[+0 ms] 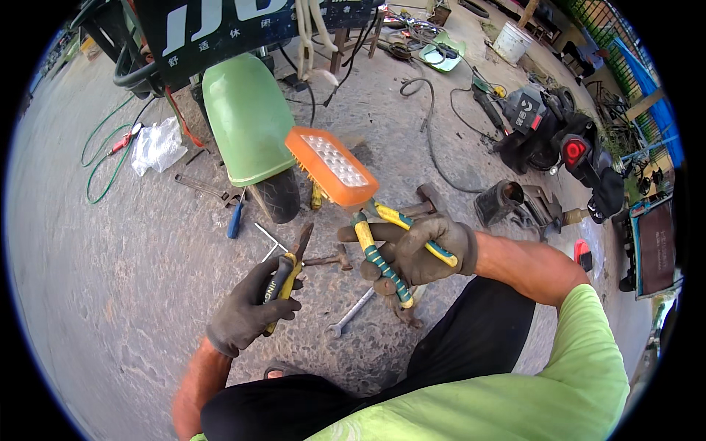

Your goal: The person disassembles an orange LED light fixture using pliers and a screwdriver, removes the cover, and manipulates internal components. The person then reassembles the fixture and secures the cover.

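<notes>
My gloved left hand (246,316) is closed round yellow-and-black pliers (287,275), jaws upward. My gloved right hand (434,246) holds blue-and-yellow handled pliers (382,261), handles spread. An orange rectangular piece (331,165) with a studded pale centre sits at their jaw end; whether the jaws grip it I cannot tell. A green mudguard (246,117) over a black tyre (278,202) stands beyond my hands. Below and between them lie a hammer (340,257), a T-shaped tool (266,237) and a spanner (353,309). A blue-handled screwdriver (235,220) lies by the tyre.
A dark signboard (250,29) hangs above the mudguard. Cables (430,110), plastic film (158,143) and a pipe wrench (198,187) lie on the ground. At right are scooter parts (537,128), a metal can (496,202) and a white bucket (511,44).
</notes>
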`<state>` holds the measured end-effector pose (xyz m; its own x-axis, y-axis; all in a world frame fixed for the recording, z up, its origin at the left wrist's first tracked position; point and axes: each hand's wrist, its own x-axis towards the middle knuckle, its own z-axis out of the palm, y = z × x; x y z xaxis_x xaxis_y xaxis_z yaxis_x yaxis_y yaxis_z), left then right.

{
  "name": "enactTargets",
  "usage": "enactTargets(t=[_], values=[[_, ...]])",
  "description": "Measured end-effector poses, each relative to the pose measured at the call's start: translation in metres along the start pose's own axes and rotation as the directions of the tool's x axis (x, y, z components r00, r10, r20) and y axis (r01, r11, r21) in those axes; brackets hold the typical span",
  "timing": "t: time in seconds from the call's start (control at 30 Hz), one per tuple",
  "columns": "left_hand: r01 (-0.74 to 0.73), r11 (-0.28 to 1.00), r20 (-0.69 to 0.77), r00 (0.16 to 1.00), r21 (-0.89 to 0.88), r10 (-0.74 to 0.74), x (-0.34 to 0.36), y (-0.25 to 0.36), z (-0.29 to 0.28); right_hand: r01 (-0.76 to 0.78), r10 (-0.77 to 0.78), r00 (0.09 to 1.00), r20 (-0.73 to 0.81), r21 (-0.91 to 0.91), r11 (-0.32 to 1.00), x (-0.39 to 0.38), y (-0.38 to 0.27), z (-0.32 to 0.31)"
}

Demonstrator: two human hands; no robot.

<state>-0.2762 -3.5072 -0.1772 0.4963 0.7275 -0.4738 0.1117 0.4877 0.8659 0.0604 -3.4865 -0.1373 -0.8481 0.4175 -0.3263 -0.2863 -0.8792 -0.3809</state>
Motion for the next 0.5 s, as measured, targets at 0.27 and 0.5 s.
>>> enactTargets(t=[0.27, 0.5], values=[[-0.398, 0.876, -0.300, 0.829, 0.273, 0.471, -0.011, 0.003, 0.013, -0.035, 0.015, 0.995, 0.099, 0.198, 0.979, -0.012, -0.001, 0.012], [-0.248, 0.657, -0.343, 0.694, 0.712, 0.633, -0.005, 0.019, 0.002, -0.045, 0.021, 0.991, 0.135, 0.178, 0.983, -0.020, 0.000, 0.016]])
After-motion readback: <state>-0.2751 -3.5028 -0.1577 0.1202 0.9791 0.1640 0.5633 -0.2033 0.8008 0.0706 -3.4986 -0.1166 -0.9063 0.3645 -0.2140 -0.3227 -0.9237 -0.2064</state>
